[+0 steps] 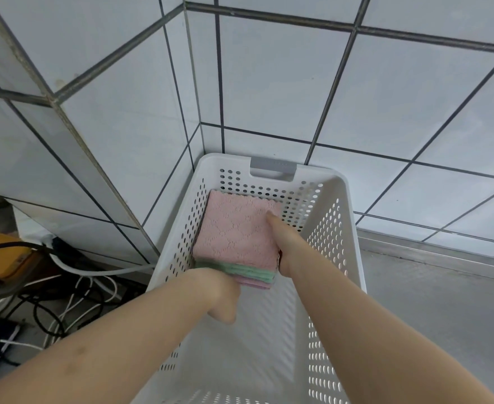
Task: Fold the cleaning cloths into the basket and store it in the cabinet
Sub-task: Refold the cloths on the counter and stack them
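Both hands grasp a stack of folded cloths (237,228) inside the white basket (347,234). Left hand (216,290) holds its near edge; right hand (283,240) grips its right side, thumb (272,218) pressed on the pink top cloth.

The basket (345,228) is white with round holes (its handle (272,164) is grey). The top cloth (237,228) is pink with a diamond pattern; below lie green cloths (240,269). The wall tiles (269,77) are white with dark lines.
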Demonstrator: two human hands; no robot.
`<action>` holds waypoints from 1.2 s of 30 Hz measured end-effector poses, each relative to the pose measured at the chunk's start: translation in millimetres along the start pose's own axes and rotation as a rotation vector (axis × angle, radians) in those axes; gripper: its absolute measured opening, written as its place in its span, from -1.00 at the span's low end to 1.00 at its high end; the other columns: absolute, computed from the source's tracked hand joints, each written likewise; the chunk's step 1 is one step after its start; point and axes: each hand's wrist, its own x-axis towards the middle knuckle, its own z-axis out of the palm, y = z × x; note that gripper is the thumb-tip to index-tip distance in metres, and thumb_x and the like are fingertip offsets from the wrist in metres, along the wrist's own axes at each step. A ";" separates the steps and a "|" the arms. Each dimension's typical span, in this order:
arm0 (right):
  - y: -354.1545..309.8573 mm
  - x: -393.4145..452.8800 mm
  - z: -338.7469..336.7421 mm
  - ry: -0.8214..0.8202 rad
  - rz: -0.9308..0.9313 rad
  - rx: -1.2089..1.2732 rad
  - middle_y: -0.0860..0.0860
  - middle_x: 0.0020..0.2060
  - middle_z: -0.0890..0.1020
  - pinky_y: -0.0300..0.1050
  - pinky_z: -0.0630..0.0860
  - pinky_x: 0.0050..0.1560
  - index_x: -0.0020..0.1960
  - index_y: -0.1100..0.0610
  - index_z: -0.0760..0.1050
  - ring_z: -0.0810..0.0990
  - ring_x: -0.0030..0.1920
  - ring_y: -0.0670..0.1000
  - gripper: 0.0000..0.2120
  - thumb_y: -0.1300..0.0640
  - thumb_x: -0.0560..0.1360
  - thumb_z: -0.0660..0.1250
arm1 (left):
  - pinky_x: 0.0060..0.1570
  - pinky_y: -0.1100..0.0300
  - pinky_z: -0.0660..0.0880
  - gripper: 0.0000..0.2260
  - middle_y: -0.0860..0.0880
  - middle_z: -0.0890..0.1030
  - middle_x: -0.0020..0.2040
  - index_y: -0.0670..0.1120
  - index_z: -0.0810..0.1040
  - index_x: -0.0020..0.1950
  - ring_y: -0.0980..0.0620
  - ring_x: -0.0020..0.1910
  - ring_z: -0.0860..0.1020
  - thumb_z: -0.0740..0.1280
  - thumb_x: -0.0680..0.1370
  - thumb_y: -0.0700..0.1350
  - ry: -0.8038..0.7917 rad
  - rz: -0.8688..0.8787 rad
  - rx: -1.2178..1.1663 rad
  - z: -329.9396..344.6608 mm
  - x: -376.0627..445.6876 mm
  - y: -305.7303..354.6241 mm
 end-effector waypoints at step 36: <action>15.1 -159.7 -41.5 0.199 -0.726 -0.276 -0.10 -0.01 0.61 -0.26 0.49 0.04 0.18 0.00 0.51 0.55 -0.09 -0.22 -0.77 0.13 0.52 0.32 | 0.18 0.22 0.44 -0.75 0.17 0.58 0.12 0.14 0.48 0.23 0.23 0.13 0.52 0.28 0.56 0.02 0.805 0.381 -0.883 -5.5 -131.2 9.0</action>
